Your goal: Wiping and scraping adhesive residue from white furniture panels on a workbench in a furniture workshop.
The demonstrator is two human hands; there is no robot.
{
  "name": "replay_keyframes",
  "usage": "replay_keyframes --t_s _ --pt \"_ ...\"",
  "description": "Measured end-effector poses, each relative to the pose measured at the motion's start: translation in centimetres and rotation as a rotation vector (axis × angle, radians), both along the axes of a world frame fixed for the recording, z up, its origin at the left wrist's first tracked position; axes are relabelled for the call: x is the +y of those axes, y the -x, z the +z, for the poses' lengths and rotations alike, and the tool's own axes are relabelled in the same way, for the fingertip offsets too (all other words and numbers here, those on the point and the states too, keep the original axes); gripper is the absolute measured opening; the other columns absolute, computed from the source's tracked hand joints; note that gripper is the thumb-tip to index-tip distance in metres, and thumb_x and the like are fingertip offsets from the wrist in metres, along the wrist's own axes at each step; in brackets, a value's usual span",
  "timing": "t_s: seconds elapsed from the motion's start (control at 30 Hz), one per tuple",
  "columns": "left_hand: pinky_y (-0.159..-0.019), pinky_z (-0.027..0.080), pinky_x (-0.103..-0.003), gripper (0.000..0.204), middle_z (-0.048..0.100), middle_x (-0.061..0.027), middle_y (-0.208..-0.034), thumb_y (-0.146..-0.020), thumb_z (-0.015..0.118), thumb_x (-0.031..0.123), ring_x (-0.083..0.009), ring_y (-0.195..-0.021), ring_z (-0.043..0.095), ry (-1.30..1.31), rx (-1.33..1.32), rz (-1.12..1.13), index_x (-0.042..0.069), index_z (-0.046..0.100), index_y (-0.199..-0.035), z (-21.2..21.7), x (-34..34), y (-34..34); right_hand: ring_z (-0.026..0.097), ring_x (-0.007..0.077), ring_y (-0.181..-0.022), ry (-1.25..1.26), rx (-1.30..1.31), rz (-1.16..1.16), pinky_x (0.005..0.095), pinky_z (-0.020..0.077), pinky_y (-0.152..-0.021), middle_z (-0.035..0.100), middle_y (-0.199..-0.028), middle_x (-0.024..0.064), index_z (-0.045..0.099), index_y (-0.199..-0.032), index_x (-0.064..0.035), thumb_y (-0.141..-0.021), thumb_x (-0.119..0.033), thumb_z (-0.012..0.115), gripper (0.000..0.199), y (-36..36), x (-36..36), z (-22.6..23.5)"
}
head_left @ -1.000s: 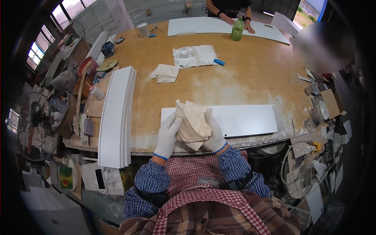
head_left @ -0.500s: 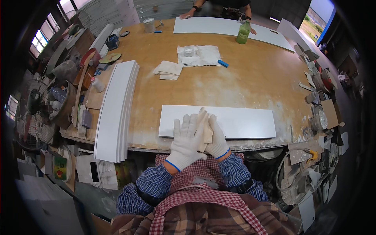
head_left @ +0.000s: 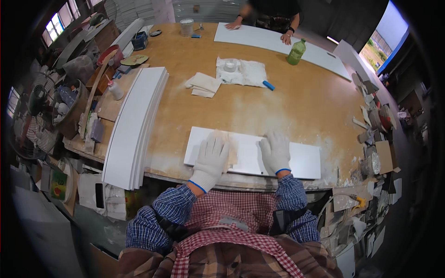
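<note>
A white rectangular board lies flat near the front edge of the wooden table. Both my hands wear white gloves. My left hand presses flat on a tan sheet of sandpaper that rests on the left part of the board. My right hand lies flat on the board's middle, fingers spread, holding nothing.
A stack of long white boards lies along the table's left side. Folded cloths, a tape roll on a rag, a green bottle and another person's hands on a far white board sit beyond. Clutter lines both table edges.
My hands held the tan sheet up together near the board's left end. Now they have parted and both lie flat on the board, the left one on the sheet.
</note>
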State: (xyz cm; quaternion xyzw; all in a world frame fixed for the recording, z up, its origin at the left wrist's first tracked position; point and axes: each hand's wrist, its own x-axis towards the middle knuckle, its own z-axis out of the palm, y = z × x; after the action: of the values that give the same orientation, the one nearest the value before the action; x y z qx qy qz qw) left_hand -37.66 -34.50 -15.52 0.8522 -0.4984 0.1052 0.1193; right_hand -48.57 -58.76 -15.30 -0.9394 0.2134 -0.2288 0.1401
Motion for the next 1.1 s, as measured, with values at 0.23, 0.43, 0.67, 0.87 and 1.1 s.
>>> replay_keyframes --t_s 0.23,0.43,0.67,0.87,1.1 --pt "-0.119 0.031 -0.058 0.072 0.049 -0.0284 -0.146 -0.087 0.067 0.034 -0.0461 -0.139 0.043 0.130 0.124 -0.180 -0.008 0.051 -0.144 -0.9 -3.5 2.2 0.058 0.0343 -0.109 0.145 0.035 0.066 0.0514 0.0348 -0.111 0.066 -0.109 0.0133 0.067 -0.111 -0.0077 -0.097 -0.032 0.062 0.029 -0.4 1.1 -0.4" --pt "-0.119 0.029 -0.056 0.063 0.050 -0.0259 -0.143 -0.088 0.069 0.031 -0.0470 -0.136 0.042 0.160 0.220 -0.102 0.001 0.055 -0.141 -0.3 -3.0 -0.2 0.057 0.0322 -0.104 0.080 0.009 0.078 0.0471 0.0374 -0.100 0.064 -0.101 0.0114 0.068 -0.104 -0.0080 -0.095 -0.032 0.063 0.026 -0.6 0.7 1.4" --pt "-0.123 0.024 -0.059 0.060 0.048 -0.0265 -0.147 -0.092 0.066 0.030 -0.0465 -0.145 0.037 0.123 0.109 0.205 0.002 0.052 -0.143 -1.1 0.8 -6.2 0.055 0.0325 -0.105 0.139 -0.005 0.072 0.0504 0.0349 -0.107 0.064 -0.101 0.0110 0.067 -0.103 -0.0070 -0.095 -0.031 0.063 0.025 -0.6 0.0 0.8" --pt "-0.119 0.028 -0.061 0.062 0.050 -0.0270 -0.140 -0.088 0.067 0.026 -0.0483 -0.135 0.042 0.237 0.217 -0.047 -0.001 0.052 -0.141 0.3 -7.0 0.5 0.056 0.0337 -0.106 0.120 0.045 0.061 0.0490 0.0376 -0.101 0.064 -0.105 0.0126 0.066 -0.108 -0.0070 -0.095 -0.029 0.062 0.025 -0.8 0.4 0.6" --pt "-0.124 0.022 -0.060 0.068 0.048 -0.0280 -0.147 -0.087 0.068 0.027 -0.0469 -0.142 0.039 0.186 0.181 0.060 -0.001 0.049 -0.147 0.8 -3.2 -3.5 0.056 0.0317 -0.102 0.146 -0.009 0.050 0.0467 0.0391 -0.097 0.065 -0.101 0.0117 0.066 -0.103 -0.0076 -0.095 -0.030 0.062 0.024 -0.1 0.1 1.0"
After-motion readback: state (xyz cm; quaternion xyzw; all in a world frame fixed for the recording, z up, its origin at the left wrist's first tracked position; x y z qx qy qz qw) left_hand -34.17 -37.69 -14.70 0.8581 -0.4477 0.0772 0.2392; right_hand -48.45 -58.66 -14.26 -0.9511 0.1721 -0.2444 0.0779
